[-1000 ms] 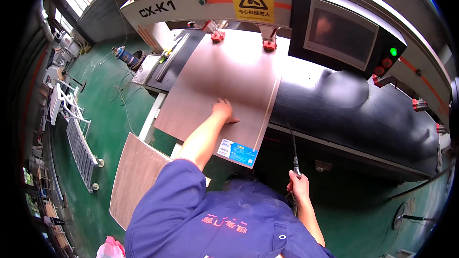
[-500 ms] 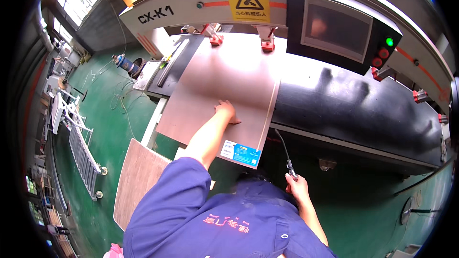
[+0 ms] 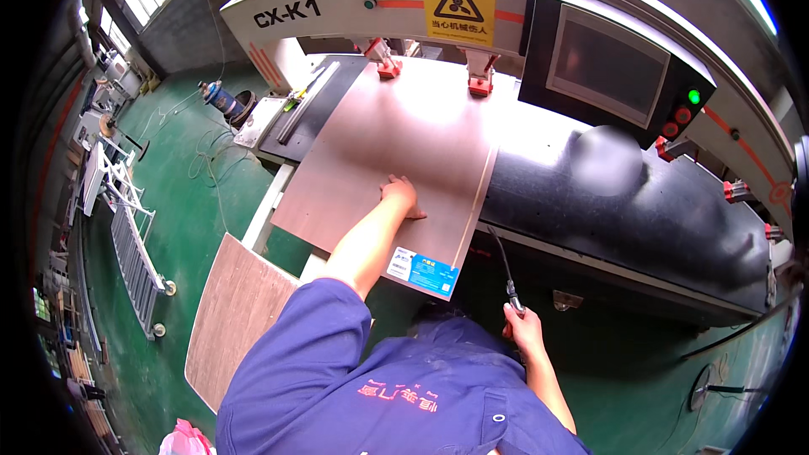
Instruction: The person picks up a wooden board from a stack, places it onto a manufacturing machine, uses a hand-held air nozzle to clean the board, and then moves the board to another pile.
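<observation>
My left hand [image 3: 401, 196] lies on a flat brown panel [image 3: 371, 135], fingers spread, pressing its face without gripping an edge. The panel rests on the black machine bed [image 3: 590, 173], its far end under two red-footed clamps and its near end jutting past the bed toward me. A blue and white label [image 3: 423, 271] is stuck at the panel's near right corner. Low on the right, my right hand [image 3: 524, 329] is closed around the end of a dark air hose [image 3: 503, 257] with a metal fitting [image 3: 513, 293]. Whatever tool sits inside the fist is mostly hidden.
A machine beam [image 3: 388, 4] with a control screen [image 3: 608, 63] spans the far side. Red-footed clamps [image 3: 480, 84] hang beneath it. A wood-grain board [image 3: 240, 312] leans at my left. Farther left, a metal ladder-like frame [image 3: 135, 261] stands on the green floor, near cables and a blue motor-like unit [image 3: 221, 99].
The whole view has shifted slightly as my head moved. Both hands keep their places, the left on the panel and the right on the hose end.
</observation>
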A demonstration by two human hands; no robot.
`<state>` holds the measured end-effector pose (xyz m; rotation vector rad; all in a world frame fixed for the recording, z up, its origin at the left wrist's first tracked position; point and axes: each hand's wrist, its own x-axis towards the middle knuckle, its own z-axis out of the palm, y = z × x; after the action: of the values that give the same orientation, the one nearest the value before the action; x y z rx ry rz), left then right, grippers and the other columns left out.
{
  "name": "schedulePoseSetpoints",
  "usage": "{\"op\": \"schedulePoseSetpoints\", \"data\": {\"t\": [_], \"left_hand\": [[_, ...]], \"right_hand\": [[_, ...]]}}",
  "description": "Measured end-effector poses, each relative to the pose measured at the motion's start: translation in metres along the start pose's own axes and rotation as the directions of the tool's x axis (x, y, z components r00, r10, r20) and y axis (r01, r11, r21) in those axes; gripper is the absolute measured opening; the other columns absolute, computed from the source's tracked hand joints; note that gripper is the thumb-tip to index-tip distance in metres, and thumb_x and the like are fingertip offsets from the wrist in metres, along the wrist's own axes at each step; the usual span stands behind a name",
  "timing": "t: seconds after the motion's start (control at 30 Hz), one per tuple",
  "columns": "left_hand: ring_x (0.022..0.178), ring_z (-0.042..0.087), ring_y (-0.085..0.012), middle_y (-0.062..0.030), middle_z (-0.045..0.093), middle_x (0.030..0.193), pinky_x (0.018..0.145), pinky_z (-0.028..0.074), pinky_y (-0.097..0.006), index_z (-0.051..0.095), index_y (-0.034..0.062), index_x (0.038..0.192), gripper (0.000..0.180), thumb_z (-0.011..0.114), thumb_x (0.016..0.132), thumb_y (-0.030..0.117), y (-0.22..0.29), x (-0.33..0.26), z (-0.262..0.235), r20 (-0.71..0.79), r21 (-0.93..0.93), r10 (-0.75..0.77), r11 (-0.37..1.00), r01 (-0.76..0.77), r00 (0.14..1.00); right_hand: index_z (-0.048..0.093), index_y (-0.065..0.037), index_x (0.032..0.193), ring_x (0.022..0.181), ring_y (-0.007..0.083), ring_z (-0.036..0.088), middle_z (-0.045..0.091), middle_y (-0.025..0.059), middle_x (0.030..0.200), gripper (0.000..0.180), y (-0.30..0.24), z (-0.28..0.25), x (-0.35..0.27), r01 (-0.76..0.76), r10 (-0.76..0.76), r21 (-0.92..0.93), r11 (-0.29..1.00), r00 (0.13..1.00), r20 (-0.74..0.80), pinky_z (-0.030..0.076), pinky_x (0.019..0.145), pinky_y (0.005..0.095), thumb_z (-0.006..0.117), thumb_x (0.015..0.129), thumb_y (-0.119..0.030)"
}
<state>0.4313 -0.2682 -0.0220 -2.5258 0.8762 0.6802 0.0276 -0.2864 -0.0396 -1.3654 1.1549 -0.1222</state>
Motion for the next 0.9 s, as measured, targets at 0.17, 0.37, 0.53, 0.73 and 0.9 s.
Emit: {"op": "schedulePoseSetpoints", "data": {"t": [0.17, 0.37, 0.53, 0.73, 0.9], "left_hand": [[0.132, 0.031, -0.0445, -0.0249, 0.014, 0.151, 0.104, 0.038, -0.040, 0.013, 0.0014, 0.147, 0.121, 0.072, 0.064, 0.066, -0.002, -0.004, -0.003, -0.008, -0.004, 0.004, 1.000, -0.004, 1.000], [0.134, 0.031, -0.0400, -0.0272, 0.016, 0.150, 0.106, 0.033, -0.040, 0.014, -0.0011, 0.146, 0.119, 0.068, 0.066, 0.069, -0.003, -0.010, -0.005, -0.013, 0.045, 0.035, 0.998, -0.034, 0.999], [0.136, 0.029, -0.0379, -0.0291, 0.016, 0.149, 0.107, 0.032, -0.041, 0.013, -0.0030, 0.146, 0.119, 0.066, 0.068, 0.069, -0.001, -0.016, -0.010, -0.001, 0.067, 0.067, 0.996, -0.067, 0.998], [0.136, 0.029, -0.0376, -0.0294, 0.016, 0.149, 0.107, 0.032, -0.041, 0.011, -0.0031, 0.146, 0.120, 0.066, 0.068, 0.069, -0.005, -0.010, -0.004, -0.002, 0.054, 0.048, 0.997, -0.048, 0.999], [0.136, 0.030, -0.0373, -0.0293, 0.018, 0.148, 0.106, 0.033, -0.042, 0.012, -0.0043, 0.145, 0.120, 0.065, 0.068, 0.070, -0.003, -0.009, -0.005, -0.011, 0.058, 0.056, 0.997, -0.055, 0.998]], "right_hand": [[0.050, -0.008, 0.068, 0.046, 0.0107, 0.051, 0.051, 0.0012, 0.051, 0.036, 0.004, 0.001, -0.001, 0.021, -0.021, -0.015, 1.000, 1.000, 0.002, 0.038, 0.046, 0.0254, 0.060, 0.091, -0.034], [0.051, -0.007, 0.068, 0.047, 0.0110, 0.051, 0.052, 0.0018, 0.052, 0.036, 0.001, 0.001, -0.008, 0.030, -0.030, 0.005, 1.000, 0.999, -0.015, 0.039, 0.046, 0.0257, 0.059, 0.091, -0.035], [0.051, -0.007, 0.069, 0.047, 0.0113, 0.052, 0.052, 0.0018, 0.052, 0.036, 0.005, 0.002, -0.010, 0.018, -0.017, 0.024, 1.000, 1.000, -0.026, 0.039, 0.046, 0.0257, 0.060, 0.090, -0.035], [0.051, -0.007, 0.070, 0.047, 0.0114, 0.052, 0.052, 0.0016, 0.051, 0.035, 0.002, 0.005, -0.013, 0.018, -0.018, 0.019, 1.000, 0.999, -0.036, 0.039, 0.046, 0.0256, 0.060, 0.090, -0.034], [0.054, -0.004, 0.068, 0.049, 0.0113, 0.056, 0.055, 0.0029, 0.053, 0.039, 0.005, 0.006, -0.011, -0.002, 0.003, 0.011, 1.000, 0.999, -0.054, 0.043, 0.048, 0.0268, 0.062, 0.088, -0.037]]}}
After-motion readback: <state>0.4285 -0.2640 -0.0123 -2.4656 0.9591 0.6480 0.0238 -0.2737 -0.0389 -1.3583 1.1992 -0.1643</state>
